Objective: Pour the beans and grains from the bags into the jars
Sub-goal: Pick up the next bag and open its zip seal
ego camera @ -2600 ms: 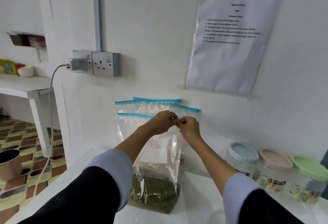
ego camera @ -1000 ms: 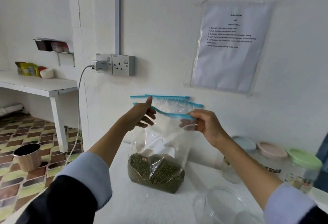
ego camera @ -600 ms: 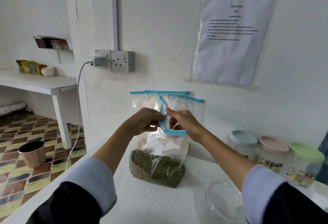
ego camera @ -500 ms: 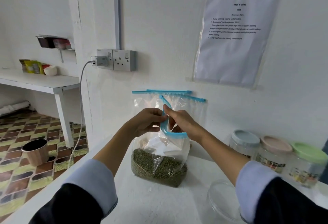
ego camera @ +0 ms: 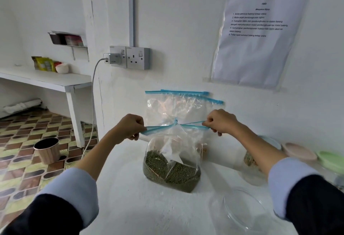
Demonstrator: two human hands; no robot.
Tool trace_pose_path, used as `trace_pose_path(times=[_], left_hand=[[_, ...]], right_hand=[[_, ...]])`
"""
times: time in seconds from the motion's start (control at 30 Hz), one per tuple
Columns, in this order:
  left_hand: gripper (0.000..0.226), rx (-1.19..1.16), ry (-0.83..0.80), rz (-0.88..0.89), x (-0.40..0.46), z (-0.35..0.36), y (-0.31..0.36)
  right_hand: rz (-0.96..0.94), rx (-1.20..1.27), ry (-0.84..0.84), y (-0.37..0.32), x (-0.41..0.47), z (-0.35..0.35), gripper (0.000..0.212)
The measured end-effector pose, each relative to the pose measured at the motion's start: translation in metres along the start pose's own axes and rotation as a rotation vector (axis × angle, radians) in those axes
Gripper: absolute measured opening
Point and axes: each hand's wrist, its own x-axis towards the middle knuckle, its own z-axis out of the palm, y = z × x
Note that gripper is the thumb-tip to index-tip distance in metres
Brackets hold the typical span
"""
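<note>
white counter (ego camera: 130, 206) against a white wall (ego camera: 186, 29). bag of green beans (ego camera: 172, 169) stands between the hands; left hand (ego camera: 128, 125) and right hand (ego camera: 221, 121) pinch its blue zip ends.

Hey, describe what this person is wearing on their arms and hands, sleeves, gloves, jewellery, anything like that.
Both arms wear a dark, near-black outer sleeve pushed back, with a pale blue inner sleeve showing as a wide cuff below it; the same pale blue cuff is on the other arm. The forearms are bare. The left hand and right hand show no gloves, rings or watch.
</note>
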Motion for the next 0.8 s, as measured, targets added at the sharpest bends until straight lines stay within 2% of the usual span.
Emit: trace_pose_path(times=[0.13,0.23,0.43,0.6,0.63,0.77,0.8], left_hand=[[0.022,0.015,-0.003,0.011,-0.003,0.002,-0.004],[0.022,0.001,0.01,0.073,-0.008,-0.002,0.002],[0.023,-0.095,0.056,0.251,-0.025,0.005,0.031],[0.029,-0.118,0.035,0.324,-0.03,0.018,0.047],[0.031,-0.12,0.032,0.331,-0.031,0.021,0.049],[0.033,-0.129,0.022,0.35,-0.034,0.028,0.054],[0.032,-0.133,0.02,0.359,-0.035,0.03,0.056]], right_hand=[[-0.061,-0.163,0.097,-0.001,0.005,-0.002,0.037],[-0.085,-0.198,0.162,-0.001,0.009,-0.01,0.034],[-0.135,0.203,0.161,-0.024,0.02,-0.031,0.017],[-0.286,0.321,0.054,-0.066,0.022,-0.054,0.009],[-0.292,0.322,0.013,-0.076,0.023,-0.056,0.012],[-0.221,0.371,-0.069,-0.111,0.023,-0.058,0.054],[-0.19,0.344,-0.075,-0.117,0.023,-0.056,0.055]])
